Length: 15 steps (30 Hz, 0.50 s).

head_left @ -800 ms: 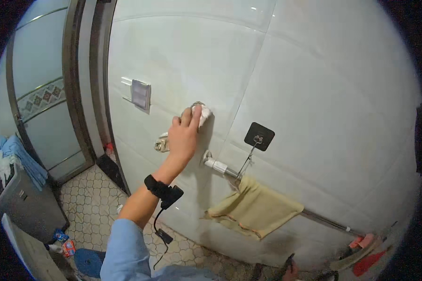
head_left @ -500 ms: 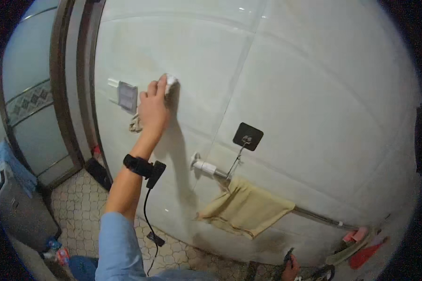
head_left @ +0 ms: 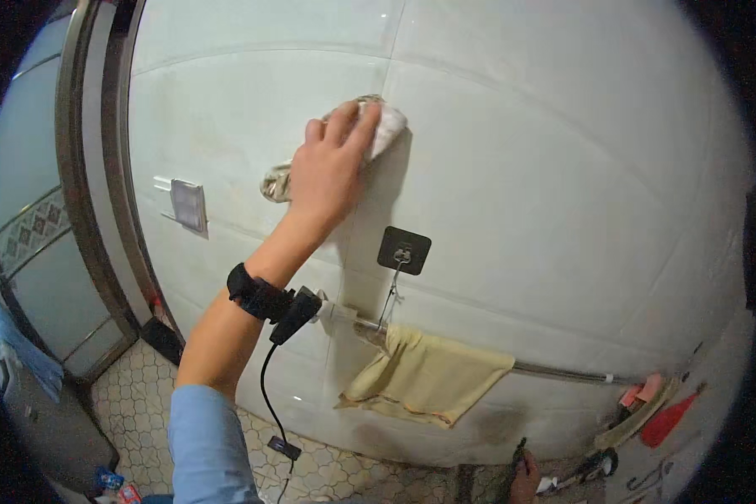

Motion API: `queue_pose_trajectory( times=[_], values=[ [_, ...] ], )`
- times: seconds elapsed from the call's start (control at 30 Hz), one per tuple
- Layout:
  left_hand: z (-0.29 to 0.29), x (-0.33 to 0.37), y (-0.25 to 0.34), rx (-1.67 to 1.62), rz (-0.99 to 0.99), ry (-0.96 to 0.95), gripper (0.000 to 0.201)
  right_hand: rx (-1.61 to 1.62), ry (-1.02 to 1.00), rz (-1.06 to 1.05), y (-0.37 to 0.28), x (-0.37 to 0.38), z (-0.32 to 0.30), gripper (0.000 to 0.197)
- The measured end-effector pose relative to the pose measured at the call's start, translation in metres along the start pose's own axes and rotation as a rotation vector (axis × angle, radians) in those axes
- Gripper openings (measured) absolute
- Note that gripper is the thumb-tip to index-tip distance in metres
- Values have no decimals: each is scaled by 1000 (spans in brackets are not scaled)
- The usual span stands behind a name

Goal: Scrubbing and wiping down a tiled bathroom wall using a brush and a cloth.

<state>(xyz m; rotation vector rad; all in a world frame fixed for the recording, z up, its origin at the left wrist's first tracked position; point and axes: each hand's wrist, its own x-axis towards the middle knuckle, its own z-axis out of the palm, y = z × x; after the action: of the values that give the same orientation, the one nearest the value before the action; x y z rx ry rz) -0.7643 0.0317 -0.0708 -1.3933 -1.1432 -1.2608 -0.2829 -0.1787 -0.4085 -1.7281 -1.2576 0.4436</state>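
My left hand presses a crumpled white and brownish cloth flat against the tiled wall. Its fingers are bent over the cloth, and one bunched end sticks out beside the palm. On that wrist sits a black strap with a small black device and a cable. Low at the right, my right hand is only partly visible. Its fingers look curled, with a thin dark thing poking up from them; what it is cannot be made out.
A grey wall switch lies left of the cloth. Below are a black adhesive hook and a rail carrying a yellow towel. A framed glass door stands at the left. Red and pink items hang lower right.
My left hand has slid the cloth rightward across the wall, away from the switch. The view has shifted to the right too. My right hand stays low at the right.
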Motion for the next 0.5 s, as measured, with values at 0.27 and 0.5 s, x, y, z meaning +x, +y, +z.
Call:
queue_pose_trajectory(
  times=[0.27,0.5],
  values=[
    [-4,-29,29,83,349,-59,47,-259,-44,265,24,-1,0,35],
    [5,-4,34,235,232,43,46,-235,-46,-15,26,4,-1,37]
  ],
)
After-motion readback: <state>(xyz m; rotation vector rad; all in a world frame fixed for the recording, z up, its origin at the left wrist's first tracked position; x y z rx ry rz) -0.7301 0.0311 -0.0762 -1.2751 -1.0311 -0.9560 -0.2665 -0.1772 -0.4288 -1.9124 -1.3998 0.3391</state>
